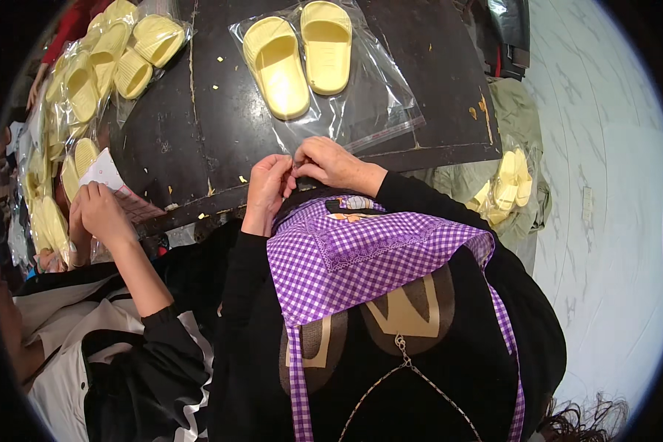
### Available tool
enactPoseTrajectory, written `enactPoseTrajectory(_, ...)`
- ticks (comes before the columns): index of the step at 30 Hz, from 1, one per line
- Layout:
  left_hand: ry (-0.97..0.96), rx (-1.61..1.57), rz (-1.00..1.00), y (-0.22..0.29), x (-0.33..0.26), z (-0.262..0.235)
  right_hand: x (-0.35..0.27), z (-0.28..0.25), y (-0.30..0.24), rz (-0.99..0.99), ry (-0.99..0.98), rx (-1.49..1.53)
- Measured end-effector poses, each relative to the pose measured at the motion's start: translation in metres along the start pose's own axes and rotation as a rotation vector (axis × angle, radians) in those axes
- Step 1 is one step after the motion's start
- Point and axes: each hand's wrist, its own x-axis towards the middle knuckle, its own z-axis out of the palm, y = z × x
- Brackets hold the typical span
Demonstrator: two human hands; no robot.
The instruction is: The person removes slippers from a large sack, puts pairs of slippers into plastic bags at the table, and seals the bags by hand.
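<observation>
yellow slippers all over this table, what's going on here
The person's left hand and right hand meet at the near edge of the dark table, fingertips drawn together; what they pinch is too small to tell. Just beyond lies a clear bag with a pair of yellow slippers. More bagged slippers are heaped to the left, where a co-worker's hands hold a patterned pale sheet.

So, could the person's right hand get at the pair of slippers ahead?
Probably yes: the slippers lie just beyond the right hand, with seemingly only the clear bag between.
</observation>
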Motion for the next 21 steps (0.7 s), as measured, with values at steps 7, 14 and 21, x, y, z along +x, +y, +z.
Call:
enactPoseTrajectory(7, -0.017, 0.033, 0.015, -0.0034, 0.0012, -0.0032, -0.0001, 0.0078, -0.0004, 0.018, -0.002, -0.113)
enactPoseTrajectory(14, 0.014, 0.018, 0.026, -0.007, 0.0017, -0.0048, 0.001, 0.0066, -0.0016, 0.025, -0.04, -0.115)
enactPoseTrajectory(21, 0.014, -0.03, 0.052, -0.0064, 0.0016, -0.0049, -0.0081, 0.0027, -0.0017, -0.017, -0.047, -0.074)
